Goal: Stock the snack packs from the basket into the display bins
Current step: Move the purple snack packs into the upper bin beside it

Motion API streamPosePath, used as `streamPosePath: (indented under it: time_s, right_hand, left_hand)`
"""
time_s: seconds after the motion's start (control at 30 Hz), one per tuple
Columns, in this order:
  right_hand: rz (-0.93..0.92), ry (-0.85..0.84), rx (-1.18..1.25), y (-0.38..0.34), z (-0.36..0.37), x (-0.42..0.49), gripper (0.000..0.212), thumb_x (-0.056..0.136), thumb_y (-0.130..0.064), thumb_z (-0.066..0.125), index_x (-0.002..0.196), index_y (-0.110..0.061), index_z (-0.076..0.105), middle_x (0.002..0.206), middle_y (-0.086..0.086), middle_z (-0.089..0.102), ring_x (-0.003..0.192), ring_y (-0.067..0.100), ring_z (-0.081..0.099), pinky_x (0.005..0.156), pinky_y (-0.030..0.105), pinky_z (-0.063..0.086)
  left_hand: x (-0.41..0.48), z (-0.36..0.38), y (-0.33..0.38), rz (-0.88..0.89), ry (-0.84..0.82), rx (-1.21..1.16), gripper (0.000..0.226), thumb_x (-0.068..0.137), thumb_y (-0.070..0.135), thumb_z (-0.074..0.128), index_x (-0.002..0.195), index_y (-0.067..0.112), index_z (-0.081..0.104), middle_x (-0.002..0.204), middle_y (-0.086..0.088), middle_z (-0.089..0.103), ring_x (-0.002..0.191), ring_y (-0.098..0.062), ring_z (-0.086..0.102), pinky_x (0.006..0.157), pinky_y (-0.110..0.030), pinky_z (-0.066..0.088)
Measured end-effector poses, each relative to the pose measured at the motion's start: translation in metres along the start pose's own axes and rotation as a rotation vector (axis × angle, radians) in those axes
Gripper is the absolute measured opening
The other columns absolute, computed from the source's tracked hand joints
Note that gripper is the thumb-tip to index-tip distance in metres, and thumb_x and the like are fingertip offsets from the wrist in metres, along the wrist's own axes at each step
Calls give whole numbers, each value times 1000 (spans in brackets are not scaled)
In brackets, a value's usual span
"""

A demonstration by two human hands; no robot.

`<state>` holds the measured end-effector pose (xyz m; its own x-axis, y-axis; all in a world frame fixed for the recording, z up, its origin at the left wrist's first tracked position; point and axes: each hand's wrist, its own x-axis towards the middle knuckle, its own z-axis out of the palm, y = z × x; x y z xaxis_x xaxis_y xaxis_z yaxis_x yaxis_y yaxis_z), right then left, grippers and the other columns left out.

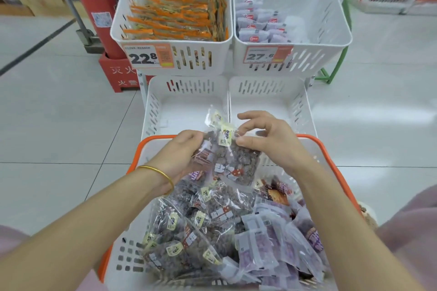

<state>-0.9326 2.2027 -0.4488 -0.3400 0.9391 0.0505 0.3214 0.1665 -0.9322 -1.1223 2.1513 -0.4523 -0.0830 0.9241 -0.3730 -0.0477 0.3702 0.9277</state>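
A white basket with an orange rim sits close to me, filled with several clear packs of dark snacks and purple packs. Above its far end my left hand grips a small bunch of the clear snack packs from the left side. My right hand pinches the top right edge of that bunch between thumb and fingers. Just beyond lie two low white display bins, the left one and the right one, both showing bare floors.
Two upper bins stand behind: the left holds orange-edged packs, price tag 22.8; the right holds pale purple packs, tag 27.6. A red fire extinguisher on a red stand is at the left. Tiled floor surrounds the rack.
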Motion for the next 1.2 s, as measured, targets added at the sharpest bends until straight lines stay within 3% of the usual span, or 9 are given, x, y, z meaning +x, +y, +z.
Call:
streamPosePath:
  time_s: [0.1, 0.37, 0.5, 0.6, 0.73, 0.93, 1.07, 1.13, 1.2]
  right_hand:
    - [1, 19, 37, -1, 3, 1, 12, 76, -17, 77, 70, -24, 70, 120, -16, 58, 111, 0, 54, 93, 19, 40]
    - [155, 113, 235, 6, 14, 7, 11, 82, -10, 71, 73, -12, 65, 97, -3, 69, 70, 10, 64, 66, 27, 52]
    - [133, 144, 170, 8, 29, 12, 12, 83, -12, 70, 72, -15, 64, 76, -1, 65, 68, 11, 58, 63, 25, 48]
    - [95, 144, 130, 6, 40, 15, 12, 84, -13, 69, 74, -15, 63, 72, -1, 63, 65, 11, 57, 61, 25, 47]
    - [93, 90, 129, 2, 49, 20, 10, 87, -19, 67, 89, -14, 58, 68, -4, 61, 51, 4, 56, 48, 20, 44]
    - [328, -299, 59, 10, 35, 49, 61, 65, -60, 67, 110, -20, 59, 110, -4, 63, 107, 15, 58, 99, 34, 42]
    - [365, -586, 89, 22, 38, 61, 109, 45, -58, 87, 136, -17, 43, 137, 1, 51, 125, 19, 50, 107, 42, 39]
    - [330, -542, 51, 24, 46, 68, 97, 52, -41, 90, 134, -16, 44, 136, 2, 51, 123, 18, 52, 105, 46, 42]
    - [299, -455, 140, 22, 52, 77, 55, 68, -14, 82, 114, -23, 53, 115, -1, 62, 98, 8, 66, 86, 40, 56]
  left_hand:
    - [0, 7, 4, 38, -25, 82, 24, 98, 31, 43, 112, 17, 56, 123, -6, 55, 81, -19, 68, 92, -40, 50]
    - [-11, 6, -4, -16, -21, -87, 27, 102, 22, 37, 112, 12, 59, 108, 2, 58, 61, -8, 64, 53, -21, 51]
    - [-12, -8, -10, -38, -103, -68, 48, 84, 47, 57, 119, 15, 54, 124, 7, 50, 108, -10, 54, 80, -35, 57]
    - [-17, -15, -14, -51, -138, 17, 69, 61, 34, 77, 121, 17, 48, 118, -8, 58, 96, -18, 67, 78, -31, 57]
    - [-12, -31, -15, -54, -108, 2, 62, 67, 18, 81, 121, 15, 50, 114, -13, 61, 91, -23, 69, 83, -42, 56]
    - [8, -50, -19, -34, -134, -16, 43, 81, 6, 70, 116, 23, 54, 110, -11, 64, 86, -22, 66, 82, -39, 56]
    - [19, -59, -22, -59, -146, -5, 46, 82, 1, 67, 122, 17, 51, 105, -11, 66, 87, -21, 67, 80, -36, 57]
    - [28, -67, -17, -54, -135, 24, 46, 81, -1, 67, 122, 13, 50, 110, -12, 62, 88, -21, 66, 79, -32, 57]
    - [38, -75, -6, -29, -127, 121, 50, 80, 3, 70, 123, 17, 50, 123, -11, 54, 99, -21, 63, 84, -31, 55]
